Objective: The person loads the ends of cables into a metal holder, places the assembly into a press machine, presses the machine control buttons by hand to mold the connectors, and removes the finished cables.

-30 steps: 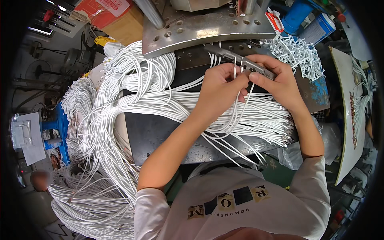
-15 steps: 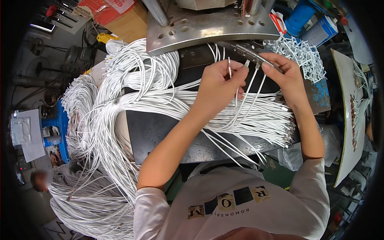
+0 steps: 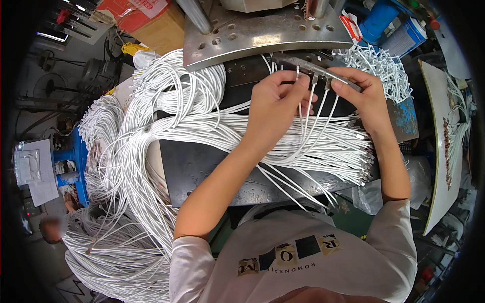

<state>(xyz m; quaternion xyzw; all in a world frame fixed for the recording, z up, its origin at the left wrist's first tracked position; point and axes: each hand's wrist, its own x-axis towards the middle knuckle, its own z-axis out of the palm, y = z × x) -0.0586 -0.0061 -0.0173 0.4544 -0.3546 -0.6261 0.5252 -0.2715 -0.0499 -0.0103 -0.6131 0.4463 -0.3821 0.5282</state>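
My right hand (image 3: 368, 100) grips the right end of a narrow metal bar-shaped fixture (image 3: 312, 68), thumb in front and fingers behind. Two white cables (image 3: 321, 107) hang from its lower edge, their metal-looking end plugs (image 3: 315, 79) seated against it. My left hand (image 3: 275, 105) pinches another white cable close to its end (image 3: 297, 72), which points up at the fixture; whether it touches cannot be told. Beneath both hands a thick bundle of white cables (image 3: 323, 151) lies across the black work surface (image 3: 197, 169), plug ends to the right.
A heavy steel press plate (image 3: 268, 40) with posts stands just beyond my hands. Coiled white cables (image 3: 177, 83) pile up at left. A heap of short white pieces (image 3: 384, 73) lies behind my right hand. A cardboard box (image 3: 156, 30) and an upright board (image 3: 439, 146) flank the bench.
My left hand has brought its cable end up to the fixture's lower edge, beside the two others. The fixture has tilted slightly in my right hand.
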